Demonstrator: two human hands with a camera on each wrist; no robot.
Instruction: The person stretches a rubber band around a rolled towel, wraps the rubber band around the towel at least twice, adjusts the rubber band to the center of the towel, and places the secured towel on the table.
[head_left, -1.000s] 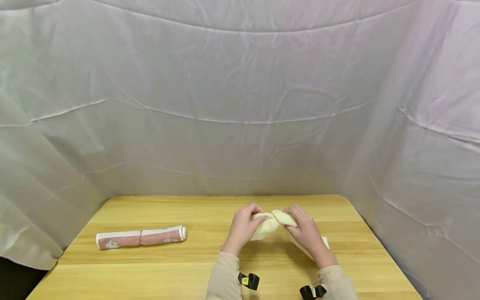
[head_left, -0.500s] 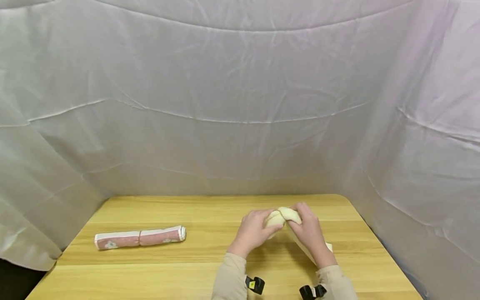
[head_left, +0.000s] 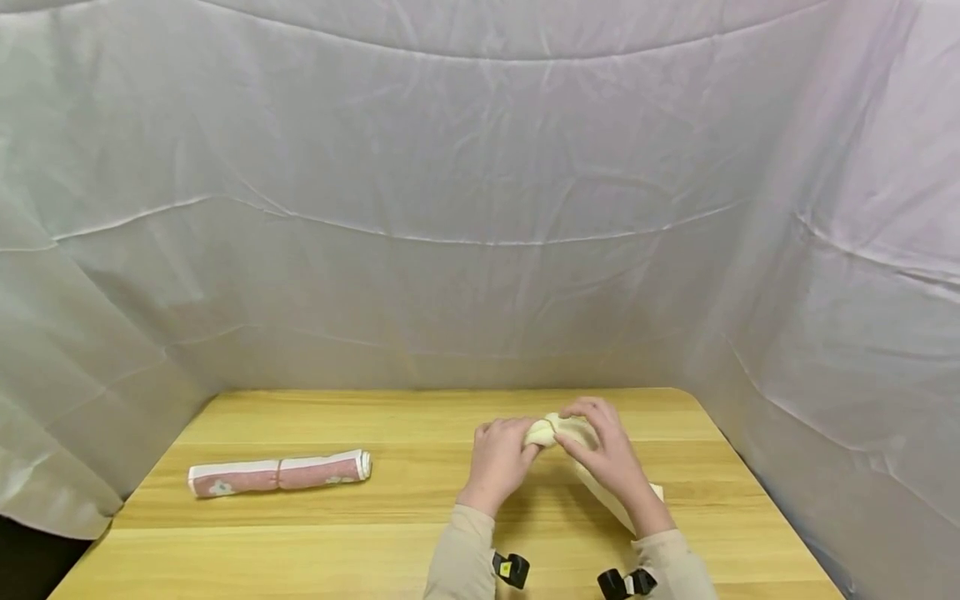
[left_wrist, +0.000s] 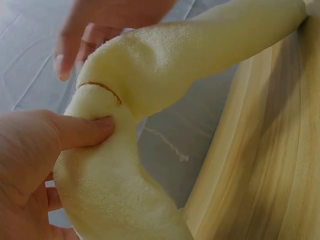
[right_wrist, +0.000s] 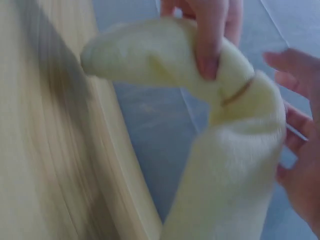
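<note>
A pale yellow rolled towel (head_left: 540, 433) is bent into an arch above the table, its ends hanging down. Around its middle runs a thin brown rubber band (right_wrist: 237, 93), which cinches the roll. My left hand (head_left: 497, 463) grips the roll just left of the band; in the left wrist view its thumb (left_wrist: 90, 131) presses into the cloth. On the other side, my right hand (head_left: 613, 460) is spread loosely at the bend beside the band. Its fingers (right_wrist: 295, 65) stand apart, close to the towel, in the right wrist view.
A pink and white rolled towel (head_left: 311, 473), also banded in the middle, lies at the left of the wooden table (head_left: 300, 554). Grey cloth walls (head_left: 480, 250) enclose the back and sides.
My left hand has moved right and taken a closer grip beside the band. The right hand has loosened from the towel, its fingers spreading. The pink roll stays put.
</note>
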